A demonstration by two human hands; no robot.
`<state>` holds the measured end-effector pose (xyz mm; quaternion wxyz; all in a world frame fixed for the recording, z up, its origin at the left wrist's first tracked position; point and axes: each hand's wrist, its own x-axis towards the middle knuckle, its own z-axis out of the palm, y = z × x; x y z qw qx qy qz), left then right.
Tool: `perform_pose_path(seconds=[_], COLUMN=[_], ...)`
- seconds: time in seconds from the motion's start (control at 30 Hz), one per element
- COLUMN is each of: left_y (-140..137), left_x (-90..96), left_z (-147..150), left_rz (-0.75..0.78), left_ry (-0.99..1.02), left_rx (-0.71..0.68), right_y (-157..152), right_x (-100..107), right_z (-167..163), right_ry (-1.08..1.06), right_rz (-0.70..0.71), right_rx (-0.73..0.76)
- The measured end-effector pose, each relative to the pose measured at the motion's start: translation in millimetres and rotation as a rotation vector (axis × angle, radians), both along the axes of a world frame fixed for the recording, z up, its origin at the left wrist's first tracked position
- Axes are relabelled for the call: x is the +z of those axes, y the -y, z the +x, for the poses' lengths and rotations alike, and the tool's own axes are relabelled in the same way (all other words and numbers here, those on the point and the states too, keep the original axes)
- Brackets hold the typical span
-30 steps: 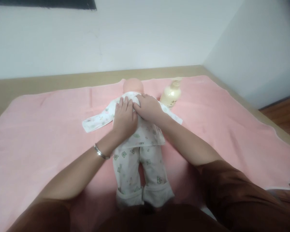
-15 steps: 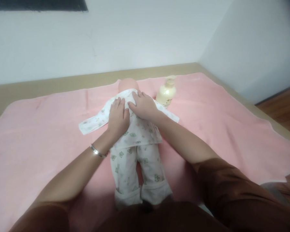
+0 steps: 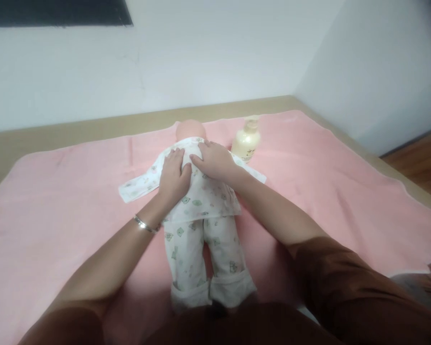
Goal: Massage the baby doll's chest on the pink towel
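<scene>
A baby doll [image 3: 190, 130] lies on a pink blanket [image 3: 75, 206], its bare head at the far end. It wears a white printed top [image 3: 208, 201] with long sleeves spread to both sides and matching trousers [image 3: 187, 254] with folded cuffs. My left hand [image 3: 174, 175] rests flat on the left of the doll's upper body, thumb apart from the fingers. On the right side of the upper body lies my right hand [image 3: 215, 160], fingers stretched and thumb pointing left. Neither hand grips anything. The doll's face is not visible.
A pale yellow pump bottle [image 3: 247, 141] stands on the blanket just beyond the doll's right sleeve. A white wall [image 3: 208, 57] rises behind the bed's tan edge [image 3: 140, 122]. Dark wooden floor [image 3: 416, 153] shows at the right.
The view has tilted slightly, so the scene sits a little lower. My right hand's fingers have shifted slightly; both hands stay on the doll's upper body.
</scene>
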<state>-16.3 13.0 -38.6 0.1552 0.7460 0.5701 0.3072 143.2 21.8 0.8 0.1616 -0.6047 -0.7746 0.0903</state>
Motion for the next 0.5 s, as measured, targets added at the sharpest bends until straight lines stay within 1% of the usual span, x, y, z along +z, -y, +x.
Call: perform_pose_path(seconds=[0.17,0.27,0.37,0.43,0.5], left_y=[2,1,-4,-9,-13], left_x=[1.2,3.1,3.9,3.3,2.3], left_z=[1,1,-1,-3,-5], left_rz=[0.001,-0.031,-0.078,-0.103,-0.116], left_ry=[0.000,0.006,0.061,0.098,0.108], left_rx=[0.004,0.008,0.015,0.020,0.025], right_y=[-3,0,13,25,36], right_x=[-4,-1,3,6,7], right_z=[0,-1,-7,-12,-18], right_ry=[0.038,0.103,0.211,0.256,0.251], right_rz=[0.007,0.001,0.006,0.040,0.086], right_rx=[0.022,0.035,0.059,0.119,0.185])
